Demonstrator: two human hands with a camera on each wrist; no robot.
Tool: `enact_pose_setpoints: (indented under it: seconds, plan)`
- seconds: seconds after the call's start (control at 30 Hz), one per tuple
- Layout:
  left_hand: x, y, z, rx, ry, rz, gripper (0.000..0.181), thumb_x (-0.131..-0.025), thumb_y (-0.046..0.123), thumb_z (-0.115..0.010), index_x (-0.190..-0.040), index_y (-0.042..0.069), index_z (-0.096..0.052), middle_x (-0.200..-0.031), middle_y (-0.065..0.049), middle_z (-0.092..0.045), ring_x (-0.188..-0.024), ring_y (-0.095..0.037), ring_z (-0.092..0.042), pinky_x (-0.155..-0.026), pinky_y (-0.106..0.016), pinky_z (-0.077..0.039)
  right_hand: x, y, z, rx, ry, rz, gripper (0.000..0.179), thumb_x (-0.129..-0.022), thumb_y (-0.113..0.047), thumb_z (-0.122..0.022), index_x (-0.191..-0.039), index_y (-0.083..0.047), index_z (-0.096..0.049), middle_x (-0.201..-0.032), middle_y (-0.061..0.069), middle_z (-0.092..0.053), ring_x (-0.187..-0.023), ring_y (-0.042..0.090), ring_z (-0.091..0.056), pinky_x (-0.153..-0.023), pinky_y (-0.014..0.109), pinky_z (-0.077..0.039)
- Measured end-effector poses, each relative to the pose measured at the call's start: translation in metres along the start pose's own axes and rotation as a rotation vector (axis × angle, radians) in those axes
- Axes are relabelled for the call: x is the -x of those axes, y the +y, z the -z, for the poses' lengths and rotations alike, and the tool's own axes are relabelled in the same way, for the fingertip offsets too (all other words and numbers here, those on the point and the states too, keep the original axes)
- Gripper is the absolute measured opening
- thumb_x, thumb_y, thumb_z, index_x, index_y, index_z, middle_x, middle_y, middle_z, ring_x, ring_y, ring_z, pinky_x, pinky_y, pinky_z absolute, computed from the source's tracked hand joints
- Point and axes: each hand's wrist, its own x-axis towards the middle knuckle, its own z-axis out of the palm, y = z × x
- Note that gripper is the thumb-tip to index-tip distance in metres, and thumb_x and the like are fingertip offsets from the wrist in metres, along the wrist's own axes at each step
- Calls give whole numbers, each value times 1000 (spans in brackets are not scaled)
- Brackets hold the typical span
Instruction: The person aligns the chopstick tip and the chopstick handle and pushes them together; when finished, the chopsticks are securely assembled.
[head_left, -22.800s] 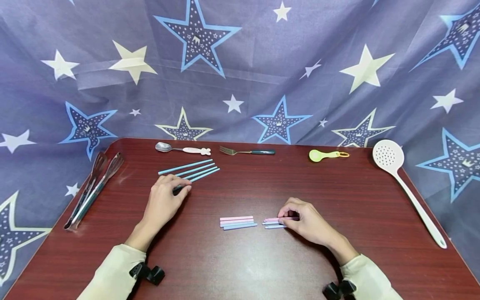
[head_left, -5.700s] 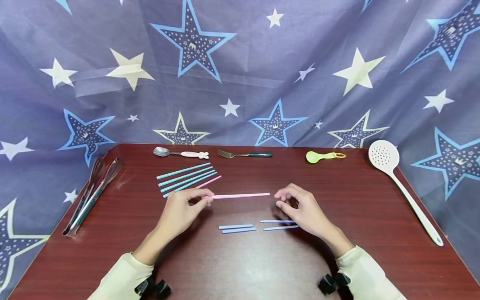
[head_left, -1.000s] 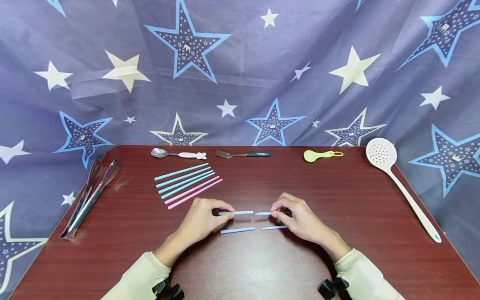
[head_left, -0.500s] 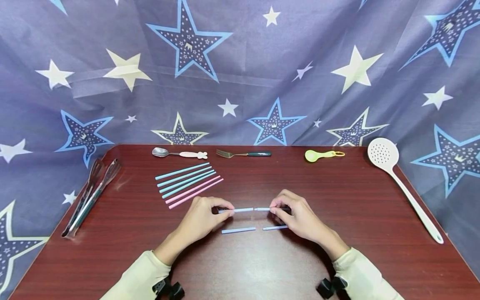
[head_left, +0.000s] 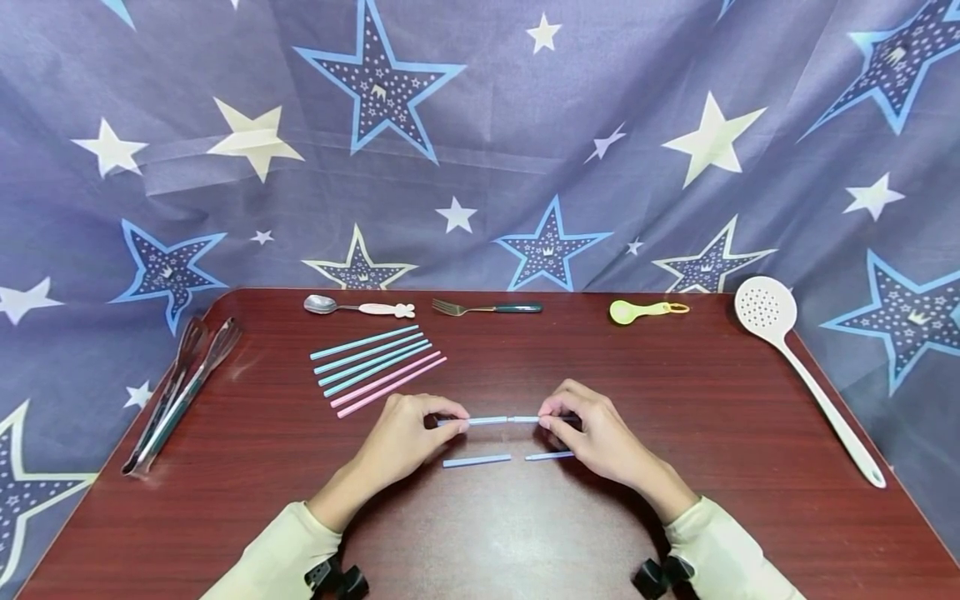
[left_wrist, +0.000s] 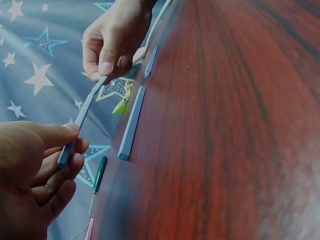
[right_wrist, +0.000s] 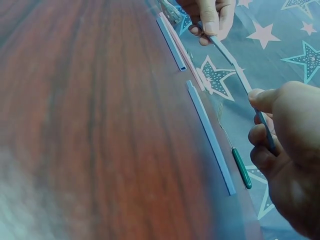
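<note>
My left hand (head_left: 405, 429) pinches a blue chopstick half (head_left: 489, 421) between thumb and fingers, just above the table. Opposite it, my right hand (head_left: 600, 429) pinches another blue half, the tapered piece (head_left: 527, 419). The two halves meet end to end, with a faint joint line in the right wrist view. Nearer me on the table lie two more blue halves, one on the left (head_left: 477, 461) and one on the right (head_left: 549, 456), their ends apart; the right one is partly hidden by my hand. Two full-length pink chopsticks (head_left: 390, 389) rest side by side left of centre.
Several light blue chopsticks (head_left: 363, 342) lie behind the pink pair. Along the back are a spoon (head_left: 382, 309), a fork (head_left: 517, 307) and a green measuring spoon (head_left: 624, 312). Tongs (head_left: 176, 408) lie at left, a white skimmer (head_left: 825, 400) at right.
Earlier, the pink halves were separate; they now form two full-length chopsticks beside the light blue ones. Over the last second, both hands lift the blue halves slightly and bring their ends together.
</note>
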Motion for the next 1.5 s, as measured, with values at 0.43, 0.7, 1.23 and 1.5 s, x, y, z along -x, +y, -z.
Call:
enact_pose_setpoints:
  seconds: [0.43,0.7,1.23,1.5]
  plan:
    - [1,1,-1,-14,10,-38,3,-88,18,-82,-90,20,-81,-86,12,-77,-69,0,-54,-63,-20,-47,0,-2,-1,24,11,36,16,-90,-2,-77,-91,-16,-70,-87,-8,-61,-80,2,-57,-70,17,-48]
    - [2,3,-3,-35,33,-69,3,-90,22,-80,-91,19,-81,-82,12,-76,-57,0,-41,-57,-16,-39,0,-4,-4,41,9,64,16,-91,0,-75,-93,-14,-68,-90,-6,-62,-83,3,-58,-72,20,-50]
    - [3,1,-11,-3,76,-103,6,-90,15,-80,-87,20,-79,-69,13,-70,-52,9,-26,-48,-11,-24,0,-7,-8,44,38,99,16,-91,4,-72,-94,-10,-66,-90,-3,-61,-81,5,-56,-74,12,-44]
    - [2,2,-11,4,79,-78,3,-91,19,-80,-88,20,-80,-72,14,-71,-53,1,-37,-50,-12,-30,-1,-7,-3,-9,43,54,16,-90,3,-75,-94,-11,-69,-91,-4,-64,-83,6,-59,-74,17,-48]
